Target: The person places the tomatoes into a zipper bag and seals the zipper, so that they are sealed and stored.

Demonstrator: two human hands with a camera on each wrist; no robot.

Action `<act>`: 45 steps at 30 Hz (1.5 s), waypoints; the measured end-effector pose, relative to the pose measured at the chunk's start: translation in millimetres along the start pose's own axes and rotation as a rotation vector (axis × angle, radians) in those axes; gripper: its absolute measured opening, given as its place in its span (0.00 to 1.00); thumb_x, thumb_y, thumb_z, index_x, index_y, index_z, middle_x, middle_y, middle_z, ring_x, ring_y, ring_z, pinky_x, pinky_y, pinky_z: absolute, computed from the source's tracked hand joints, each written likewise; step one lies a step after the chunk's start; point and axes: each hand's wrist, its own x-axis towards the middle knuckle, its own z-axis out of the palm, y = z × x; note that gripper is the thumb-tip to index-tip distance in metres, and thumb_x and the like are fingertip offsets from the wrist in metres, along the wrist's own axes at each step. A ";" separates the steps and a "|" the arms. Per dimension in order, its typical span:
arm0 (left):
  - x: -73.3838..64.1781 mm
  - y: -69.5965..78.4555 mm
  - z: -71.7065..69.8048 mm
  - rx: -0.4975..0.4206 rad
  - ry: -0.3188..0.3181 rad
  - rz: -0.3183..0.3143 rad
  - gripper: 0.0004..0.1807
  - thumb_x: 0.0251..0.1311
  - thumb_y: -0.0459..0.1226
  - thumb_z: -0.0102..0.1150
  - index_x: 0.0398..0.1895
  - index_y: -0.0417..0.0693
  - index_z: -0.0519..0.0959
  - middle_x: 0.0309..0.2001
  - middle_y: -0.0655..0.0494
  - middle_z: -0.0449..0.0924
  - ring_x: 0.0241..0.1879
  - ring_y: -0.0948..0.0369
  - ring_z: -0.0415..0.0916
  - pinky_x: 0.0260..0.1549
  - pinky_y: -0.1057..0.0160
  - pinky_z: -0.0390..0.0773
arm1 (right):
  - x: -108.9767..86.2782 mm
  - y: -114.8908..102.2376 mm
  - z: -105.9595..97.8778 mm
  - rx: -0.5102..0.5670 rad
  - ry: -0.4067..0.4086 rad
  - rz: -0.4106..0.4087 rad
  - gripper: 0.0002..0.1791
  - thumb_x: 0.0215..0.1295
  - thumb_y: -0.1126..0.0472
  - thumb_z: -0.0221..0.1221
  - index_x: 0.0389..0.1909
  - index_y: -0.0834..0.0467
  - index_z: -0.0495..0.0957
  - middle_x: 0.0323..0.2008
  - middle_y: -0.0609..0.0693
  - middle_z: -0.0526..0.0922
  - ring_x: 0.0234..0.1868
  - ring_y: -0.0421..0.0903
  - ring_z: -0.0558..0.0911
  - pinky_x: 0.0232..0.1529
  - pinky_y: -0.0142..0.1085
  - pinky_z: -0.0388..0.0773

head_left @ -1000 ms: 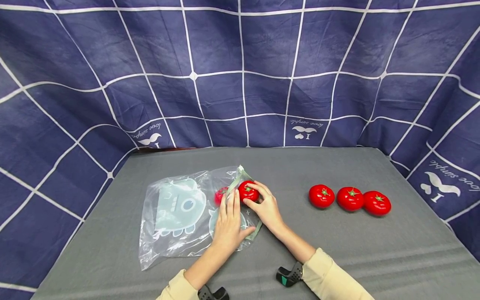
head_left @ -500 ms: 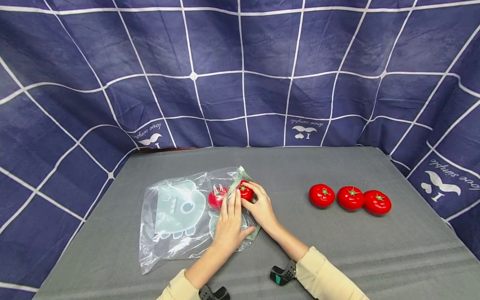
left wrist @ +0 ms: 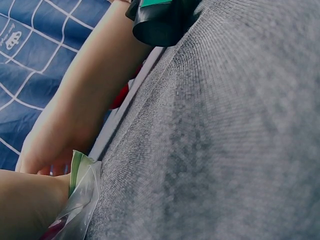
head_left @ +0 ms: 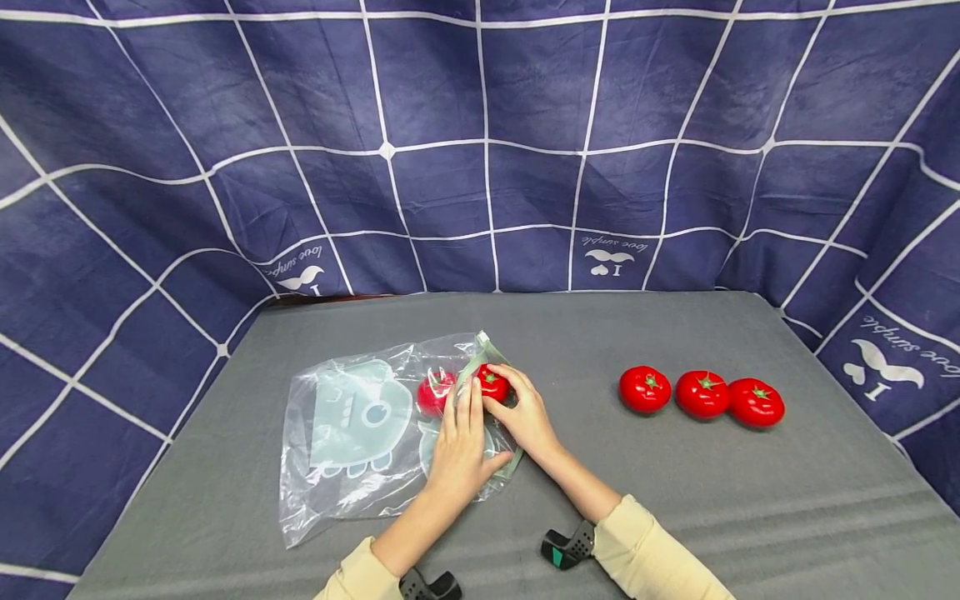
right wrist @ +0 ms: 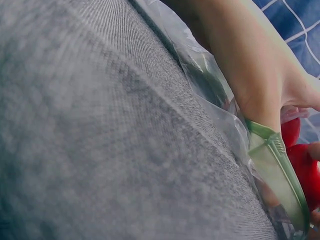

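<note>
A clear zip bag [head_left: 300, 462] with pale cartoon prints lies flat, its green zip edge [right wrist: 277, 175] on the right side. One red tomato [head_left: 433, 395] shows through the plastic just inside. My left hand [head_left: 459, 446] rests on the bag near its mouth, fingers straight and thumb spread over the zip edge. At the mouth, my right hand [head_left: 529, 417] holds a second tomato [head_left: 492, 382] with thumb and fingers curled about it. The right wrist view shows this held tomato [right wrist: 304, 175] close to the one behind it. Its left side is hidden behind the left fingertips.
To the right, three more tomatoes stand in a row: the left one [head_left: 645, 389] slightly apart, the middle [head_left: 702, 394] and right one [head_left: 757, 403] close together. A grey cloth [head_left: 600, 333] covers the table. Behind hangs a blue checked curtain [head_left: 540, 192].
The right hand has moved slightly left with its tomato into the bag's mouth, and the tomato inside has shifted left. Over the last half second, almost nothing has moved.
</note>
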 end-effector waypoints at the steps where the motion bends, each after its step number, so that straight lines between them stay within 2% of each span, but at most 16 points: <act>1: 0.1 0.0 0.0 -0.002 0.001 -0.001 0.65 0.27 0.55 0.73 0.68 0.36 0.48 0.68 0.44 0.51 0.66 0.44 0.50 0.62 0.55 0.62 | 0.4 -0.5 -0.7 0.005 0.007 0.007 0.26 0.50 0.58 0.65 0.53 0.53 0.74 0.57 0.57 0.72 0.60 0.54 0.70 0.58 0.50 0.68; 8: -0.2 -0.4 0.0 -0.004 -0.002 -0.010 0.65 0.28 0.55 0.73 0.68 0.36 0.47 0.68 0.45 0.50 0.66 0.44 0.50 0.62 0.55 0.63 | 2.7 -4.8 -11.3 0.062 0.043 0.054 0.27 0.51 0.57 0.64 0.54 0.55 0.73 0.57 0.54 0.72 0.61 0.51 0.69 0.61 0.48 0.65; 14: -0.2 -1.3 0.8 0.004 0.009 -0.010 0.66 0.27 0.56 0.73 0.68 0.36 0.47 0.67 0.44 0.51 0.65 0.44 0.52 0.61 0.55 0.64 | 5.8 -6.6 -29.8 0.061 0.089 0.011 0.25 0.53 0.59 0.63 0.54 0.56 0.73 0.56 0.53 0.73 0.59 0.51 0.71 0.61 0.48 0.65; 19: 0.1 -1.9 0.6 -0.005 0.019 -0.017 0.67 0.25 0.55 0.74 0.68 0.37 0.47 0.67 0.45 0.51 0.65 0.44 0.52 0.60 0.55 0.66 | 10.6 -9.9 -47.4 0.031 0.136 -0.019 0.26 0.53 0.60 0.63 0.55 0.54 0.73 0.58 0.53 0.71 0.60 0.50 0.70 0.62 0.47 0.63; 25: -0.2 -1.9 0.3 -0.018 0.002 -0.030 0.66 0.27 0.55 0.74 0.69 0.38 0.46 0.68 0.45 0.51 0.65 0.45 0.52 0.59 0.54 0.66 | 12.3 -12.7 -71.3 -0.031 0.178 -0.025 0.26 0.54 0.58 0.62 0.56 0.51 0.72 0.60 0.49 0.70 0.63 0.47 0.67 0.63 0.47 0.60; 35: 0.2 -1.6 -0.9 -0.039 -0.021 -0.041 0.65 0.28 0.54 0.73 0.69 0.38 0.46 0.68 0.45 0.50 0.65 0.44 0.51 0.61 0.54 0.64 | 0.3 -1.1 -113.4 -0.093 0.275 -0.037 0.26 0.53 0.62 0.63 0.56 0.55 0.72 0.60 0.52 0.70 0.63 0.48 0.67 0.63 0.46 0.60; 41: -0.4 -0.3 -0.8 -0.047 -0.033 -0.043 0.65 0.29 0.54 0.73 0.69 0.38 0.46 0.68 0.45 0.50 0.65 0.44 0.51 0.61 0.54 0.65 | -9.8 5.1 -141.3 -0.190 0.281 -0.010 0.27 0.53 0.61 0.62 0.57 0.53 0.72 0.61 0.51 0.69 0.62 0.50 0.67 0.61 0.48 0.62; 43: -0.8 0.2 -0.9 -0.046 -0.037 -0.044 0.65 0.30 0.54 0.73 0.69 0.38 0.46 0.68 0.45 0.50 0.66 0.45 0.51 0.61 0.54 0.64 | -12.6 6.3 -150.4 -0.219 0.286 0.000 0.27 0.53 0.61 0.63 0.56 0.52 0.72 0.61 0.50 0.69 0.62 0.49 0.67 0.61 0.45 0.62; 45: -1.3 0.1 -0.9 -0.048 -0.038 -0.044 0.65 0.30 0.54 0.73 0.69 0.38 0.46 0.68 0.45 0.50 0.66 0.45 0.50 0.61 0.54 0.64 | -14.7 7.2 -159.1 -0.228 0.303 0.007 0.26 0.53 0.61 0.63 0.56 0.52 0.73 0.61 0.49 0.69 0.62 0.47 0.67 0.61 0.36 0.61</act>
